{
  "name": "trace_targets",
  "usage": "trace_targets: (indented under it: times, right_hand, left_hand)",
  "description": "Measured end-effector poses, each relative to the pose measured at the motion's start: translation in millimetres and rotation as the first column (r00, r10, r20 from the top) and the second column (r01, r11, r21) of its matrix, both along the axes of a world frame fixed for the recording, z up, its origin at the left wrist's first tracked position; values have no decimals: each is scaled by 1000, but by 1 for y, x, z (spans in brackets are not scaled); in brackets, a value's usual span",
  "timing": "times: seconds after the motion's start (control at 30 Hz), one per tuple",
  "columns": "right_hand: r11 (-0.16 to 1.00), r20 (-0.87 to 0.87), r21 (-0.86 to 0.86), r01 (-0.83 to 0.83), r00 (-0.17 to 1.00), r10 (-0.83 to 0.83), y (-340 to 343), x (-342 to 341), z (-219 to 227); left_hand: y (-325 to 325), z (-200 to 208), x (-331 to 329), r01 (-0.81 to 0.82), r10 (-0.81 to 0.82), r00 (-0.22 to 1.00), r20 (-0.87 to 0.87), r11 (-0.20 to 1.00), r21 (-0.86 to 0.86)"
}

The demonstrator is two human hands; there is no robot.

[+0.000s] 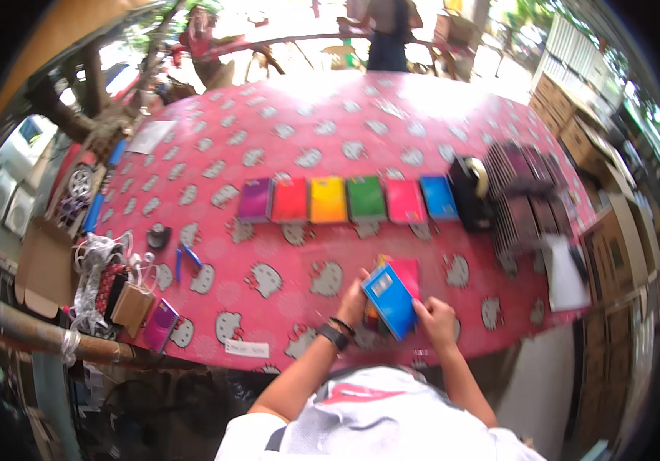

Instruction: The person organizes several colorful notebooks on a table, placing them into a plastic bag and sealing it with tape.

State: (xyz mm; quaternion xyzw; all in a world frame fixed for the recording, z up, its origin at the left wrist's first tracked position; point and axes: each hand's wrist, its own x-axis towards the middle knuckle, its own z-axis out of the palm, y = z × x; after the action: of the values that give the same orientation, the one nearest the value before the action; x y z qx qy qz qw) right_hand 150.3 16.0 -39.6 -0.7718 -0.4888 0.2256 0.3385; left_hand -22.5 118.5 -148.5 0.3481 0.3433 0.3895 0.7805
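Note:
Close to the table's front edge, my left hand [353, 304] is closed on the left side of a small blue notebook [391, 303], which is held at a tilt. The fingers of my right hand [437, 321] pinch its right edge. Behind and under it a pink notebook [407, 270] peeks out, along with an orange-yellow corner; whether these lie on the table or in my left hand, I cannot tell. Farther off runs a row of notebooks: purple [255, 201], red [290, 201], yellow [328, 200], green [365, 200], pink [405, 201] and blue [439, 198].
A black tape dispenser [472, 201] stands beside stacked dark packs [516, 223]. Blue-handled pliers [184, 261], a black round object [159, 237], a purple spiral notebook [161, 325] and plastic-wrapped items [99, 276] are at left. Cardboard boxes [618, 246] line the right. Someone [388, 34] stands beyond the table.

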Motion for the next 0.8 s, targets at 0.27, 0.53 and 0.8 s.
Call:
trace_targets:
  times: [0.27,0.53,0.8]
  right_hand:
    - [952,361,267,-148,931,43,2,-7,17]
    - [995,-65,7,100,993,-100,2,-14,1]
    - [932,-867,247,-264,369,334,11,8,25]
  left_hand:
    - [-9,45,-3,-30,26,996,-90,999,-42]
    - [-17,75,-1,222,14,731,-683,941,257]
    - [-32,125,-9,127,-64,988,-139,848,514]
